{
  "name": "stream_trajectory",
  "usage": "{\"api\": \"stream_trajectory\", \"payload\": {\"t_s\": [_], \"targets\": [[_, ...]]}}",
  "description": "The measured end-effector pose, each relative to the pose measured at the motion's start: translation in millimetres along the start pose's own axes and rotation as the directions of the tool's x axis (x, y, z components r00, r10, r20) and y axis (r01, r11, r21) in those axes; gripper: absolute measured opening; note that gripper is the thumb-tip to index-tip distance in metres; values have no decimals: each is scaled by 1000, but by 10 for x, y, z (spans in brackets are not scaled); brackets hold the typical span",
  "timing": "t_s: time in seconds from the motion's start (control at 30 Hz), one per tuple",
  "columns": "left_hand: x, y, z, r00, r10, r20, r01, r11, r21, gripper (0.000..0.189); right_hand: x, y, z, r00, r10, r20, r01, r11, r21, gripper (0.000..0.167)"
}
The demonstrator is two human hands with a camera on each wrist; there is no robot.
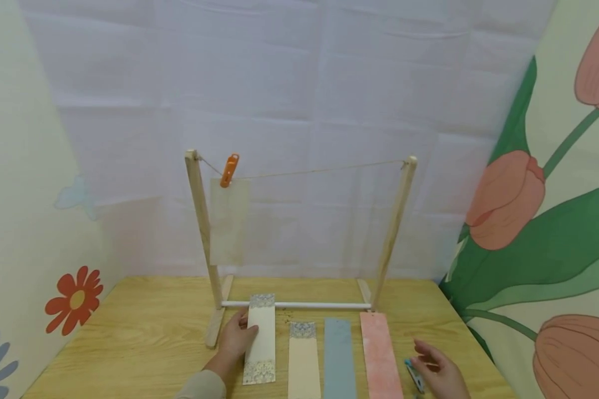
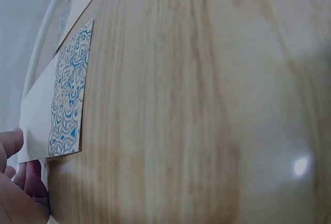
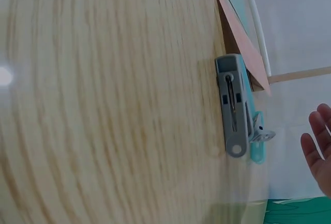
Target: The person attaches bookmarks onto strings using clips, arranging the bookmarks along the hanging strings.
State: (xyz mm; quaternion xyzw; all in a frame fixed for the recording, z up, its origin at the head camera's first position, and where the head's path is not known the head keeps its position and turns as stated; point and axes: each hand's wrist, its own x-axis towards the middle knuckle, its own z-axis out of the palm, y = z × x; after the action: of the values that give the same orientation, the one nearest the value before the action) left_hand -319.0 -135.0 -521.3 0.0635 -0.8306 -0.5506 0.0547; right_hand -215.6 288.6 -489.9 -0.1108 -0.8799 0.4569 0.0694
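My left hand (image 1: pixel 238 336) pinches the left edge of a white paper strip (image 1: pixel 261 338) with patterned bands at both ends. In the left wrist view, the thumb lies over the strip and fingers show beneath it; its blue-patterned end (image 2: pixel 71 92) points toward the camera. At the right, my right hand (image 1: pixel 441 370) is loosely bent and holds nothing. Close by it on the table lie a grey clothes peg (image 3: pixel 232 107) and a turquoise one (image 3: pixel 258 151), overlapping in the right wrist view.
A wooden frame (image 1: pixel 394 227) carries a sagging string (image 1: pixel 319 170). An orange peg (image 1: pixel 229 170) holds a pale sheet (image 1: pixel 228 221) on it. A cream strip (image 1: pixel 303 366), a grey-blue strip (image 1: pixel 339 354) and a pink strip (image 1: pixel 381 354) lie in front on the wooden table (image 1: pixel 145 338).
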Motion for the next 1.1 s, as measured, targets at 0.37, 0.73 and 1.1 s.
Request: {"api": "stream_trajectory", "payload": {"t_s": [0.37,0.73,1.1], "targets": [[2,-48,-16,999,27,-29,-26,999,46,55,79,175,-42,998,56,7,-56,998,-6,60],[42,-94,-31,995,76,-58,-79,996,-49,48,118,282,-109,998,45,47,-40,994,-101,64],[-38,124,-94,993,100,-69,-112,974,-197,48,174,410,-147,994,75,73,-65,989,-137,77]]}}
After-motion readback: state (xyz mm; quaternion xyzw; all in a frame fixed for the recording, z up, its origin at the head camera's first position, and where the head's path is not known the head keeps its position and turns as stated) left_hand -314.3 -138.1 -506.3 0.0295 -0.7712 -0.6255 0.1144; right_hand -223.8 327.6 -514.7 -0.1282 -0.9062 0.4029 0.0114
